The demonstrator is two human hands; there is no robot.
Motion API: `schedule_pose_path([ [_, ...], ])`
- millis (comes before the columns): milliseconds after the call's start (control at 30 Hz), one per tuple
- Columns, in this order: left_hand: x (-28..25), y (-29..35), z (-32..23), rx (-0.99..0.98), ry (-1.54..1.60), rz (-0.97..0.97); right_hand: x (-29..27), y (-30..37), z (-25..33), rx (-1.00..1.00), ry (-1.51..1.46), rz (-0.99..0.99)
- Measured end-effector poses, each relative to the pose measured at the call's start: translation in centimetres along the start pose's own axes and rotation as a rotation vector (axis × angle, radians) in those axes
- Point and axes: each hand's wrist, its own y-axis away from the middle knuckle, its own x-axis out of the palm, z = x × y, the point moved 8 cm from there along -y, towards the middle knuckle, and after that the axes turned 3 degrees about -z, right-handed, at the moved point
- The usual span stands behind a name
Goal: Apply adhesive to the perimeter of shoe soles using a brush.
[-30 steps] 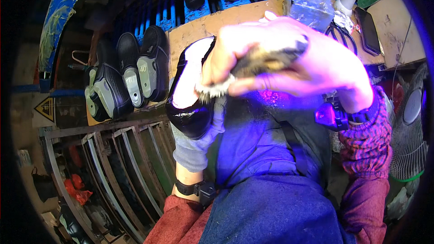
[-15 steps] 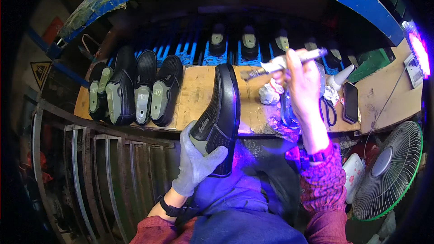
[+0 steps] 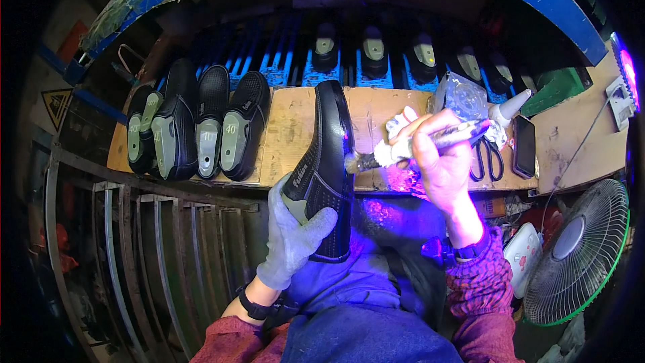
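Note:
My left hand [image 3: 290, 234], in a grey glove, is closed around the heel end of a black slip-on shoe [image 3: 328, 154]. The shoe is held on its side, toe pointing away from me, with a grey-green shoe last showing at its opening. Bare, my right hand [image 3: 440, 161] grips a brush [image 3: 396, 152] with a pale wrapped handle. Its bristles meet, or nearly meet, the sole edge on the shoe's right side. Several more black shoes [image 3: 243, 124] on lasts stand at the left of the cardboard-covered bench [image 3: 289, 141].
Blue conveyor slats [image 3: 275, 67] behind the bench carry several shoes. At right lie scissors [image 3: 487, 161], a phone [image 3: 524, 146], a white cone-shaped nozzle [image 3: 514, 106] and a clear container [image 3: 463, 96]. A fan [image 3: 576, 249] stands low right; a metal rack [image 3: 168, 249] lower left. A purple-lit lamp [image 3: 625, 74] glows at right.
My right hand has lowered, bringing the brush down and its bristles to the shoe's right edge. The shoe stays in my left hand, nearly in place.

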Motion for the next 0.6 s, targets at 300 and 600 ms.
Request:
schedule_pose_path([
  [300,0.7,-7.3,-2.0,-0.219,0.312,0.259,-3.7,2.2,-0.7,0.223,-0.036,-0.141],
  [600,-0.8,-37.5,-2.5,-0.021,-1.226,0.092,-12.5,3.1,-0.8,0.139,0.156,-0.346],
])
